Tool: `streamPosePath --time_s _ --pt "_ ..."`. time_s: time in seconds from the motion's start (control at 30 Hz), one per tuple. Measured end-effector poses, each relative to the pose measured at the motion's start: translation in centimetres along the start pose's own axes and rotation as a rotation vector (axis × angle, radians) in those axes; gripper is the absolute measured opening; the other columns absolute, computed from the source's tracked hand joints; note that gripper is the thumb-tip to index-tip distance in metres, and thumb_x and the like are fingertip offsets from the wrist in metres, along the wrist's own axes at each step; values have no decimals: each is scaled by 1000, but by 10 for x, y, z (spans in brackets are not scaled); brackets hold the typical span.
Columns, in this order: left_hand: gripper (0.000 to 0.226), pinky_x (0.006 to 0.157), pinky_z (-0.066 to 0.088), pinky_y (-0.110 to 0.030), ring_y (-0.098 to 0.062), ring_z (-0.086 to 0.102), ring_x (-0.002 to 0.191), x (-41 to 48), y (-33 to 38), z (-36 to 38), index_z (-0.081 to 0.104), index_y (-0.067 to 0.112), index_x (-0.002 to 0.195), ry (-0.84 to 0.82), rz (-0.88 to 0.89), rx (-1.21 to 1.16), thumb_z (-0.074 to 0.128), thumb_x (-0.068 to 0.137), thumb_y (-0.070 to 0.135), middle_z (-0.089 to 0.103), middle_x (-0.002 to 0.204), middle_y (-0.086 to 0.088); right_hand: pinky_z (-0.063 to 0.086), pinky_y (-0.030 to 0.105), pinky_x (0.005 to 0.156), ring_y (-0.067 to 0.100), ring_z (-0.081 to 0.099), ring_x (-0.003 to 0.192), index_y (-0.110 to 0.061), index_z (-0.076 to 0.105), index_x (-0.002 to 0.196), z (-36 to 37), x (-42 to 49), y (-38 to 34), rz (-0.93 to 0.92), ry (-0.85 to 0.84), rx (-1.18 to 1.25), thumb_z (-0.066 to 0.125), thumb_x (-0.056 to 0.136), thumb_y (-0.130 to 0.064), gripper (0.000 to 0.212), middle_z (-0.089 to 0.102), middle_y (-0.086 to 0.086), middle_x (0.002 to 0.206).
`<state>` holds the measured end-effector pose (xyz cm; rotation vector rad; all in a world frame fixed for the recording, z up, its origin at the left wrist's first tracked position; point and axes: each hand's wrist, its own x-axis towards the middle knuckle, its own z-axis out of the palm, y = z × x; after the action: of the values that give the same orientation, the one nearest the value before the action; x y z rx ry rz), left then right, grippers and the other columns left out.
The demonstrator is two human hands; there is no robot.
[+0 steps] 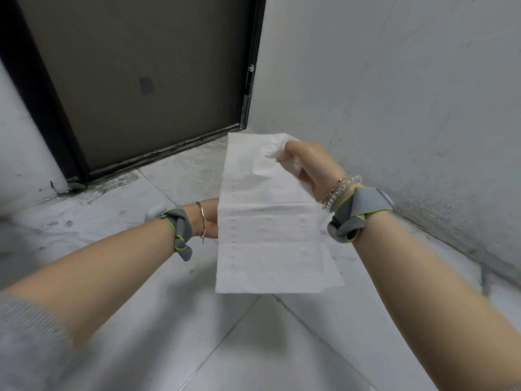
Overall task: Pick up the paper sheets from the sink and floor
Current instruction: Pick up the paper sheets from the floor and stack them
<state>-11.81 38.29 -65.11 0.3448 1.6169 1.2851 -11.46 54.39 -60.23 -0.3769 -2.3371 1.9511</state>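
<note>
Right grip [306,165]: fingers curled, pinching the upper right corner of the paper sheet [267,238]. Left grip [211,218]: at the sheet's left edge, its fingers hidden behind the paper; whether it clamps the sheet cannot be told. The sheet hangs unfolded between the two, above the tiled floor [253,348]. Grey straps [358,218] wrap both wrists. Beyond: dark door [141,66], white wall [394,94].

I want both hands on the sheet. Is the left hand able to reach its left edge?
Likely yes: the left hand sits right at the paper sheet's left edge, partly hidden behind it, nothing between them.
</note>
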Motion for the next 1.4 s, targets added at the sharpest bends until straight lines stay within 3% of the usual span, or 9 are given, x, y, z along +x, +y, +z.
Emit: streamPosePath --time_s 0.07,0.2,0.33,0.47,0.6,0.73,0.93,1.13,1.4 --pt "33 50 56 -21 -12 70 55 27 -21 -20 76 4 61 -109 43 -273 92 33 10 75 69 -8 30 23 59 21 39 80 -14 55 73 -6 14 25 73 59 67 60 60 -16 14 46 7 87" --pt "26 82 57 -37 -22 73 84 52 -47 -25 77 8 88 -57 -70 -333 54 90 20 75 96 -9 45 23 55 28 52 62 -11 55 80 -26 21 66 269 108 187 56 65 -16 16 55 9 80" --pt "51 64 59 -34 -23 73 69 68 -61 -23 77 4 73 -90 -126 -407 31 93 9 75 79 -12 47 35 73 28 54 72 -13 54 89 -44 20 98 409 127 219 56 62 -17 27 55 8 81" --pt "24 65 60 -37 -27 73 72 68 -55 -20 76 -1 80 -134 -117 -406 58 66 7 74 83 -15 45 37 77 29 54 75 -13 55 89 -49 20 112 461 147 249 54 69 -16 20 57 8 81" --pt "50 70 60 -37 -30 72 77 73 -59 -28 74 -3 88 -237 -144 -487 83 39 5 74 87 -17 44 41 79 29 53 86 -12 57 101 -48 25 120 471 165 237 58 62 -19 40 56 11 95" --pt "30 78 57 -38 -29 72 81 78 -63 -29 76 5 90 -106 -118 -492 59 72 21 75 91 -12 41 36 66 29 49 79 -8 53 94 -45 26 123 448 185 164 58 70 -15 26 51 14 88" --pt "76 77 56 -44 -33 71 86 79 -67 -32 75 7 96 -48 -143 -608 34 83 69 72 100 -16 41 36 67 25 50 73 -9 48 71 -45 29 135 352 197 97 50 85 -2 16 50 10 74" --pt "27 96 45 -45 -27 73 79 79 -67 -27 64 8 105 42 -163 -454 53 91 28 74 94 -12 35 34 70 24 44 78 -11 51 79 -44 29 132 270 200 27 55 76 -9 5 47 11 83" --pt "25 90 45 -46 -28 69 80 80 -71 -39 60 4 101 193 -136 -514 42 98 21 75 80 -13 50 36 82 19 59 83 -13 72 79 -37 15 111 32 88 26 64 77 -7 11 66 6 85"
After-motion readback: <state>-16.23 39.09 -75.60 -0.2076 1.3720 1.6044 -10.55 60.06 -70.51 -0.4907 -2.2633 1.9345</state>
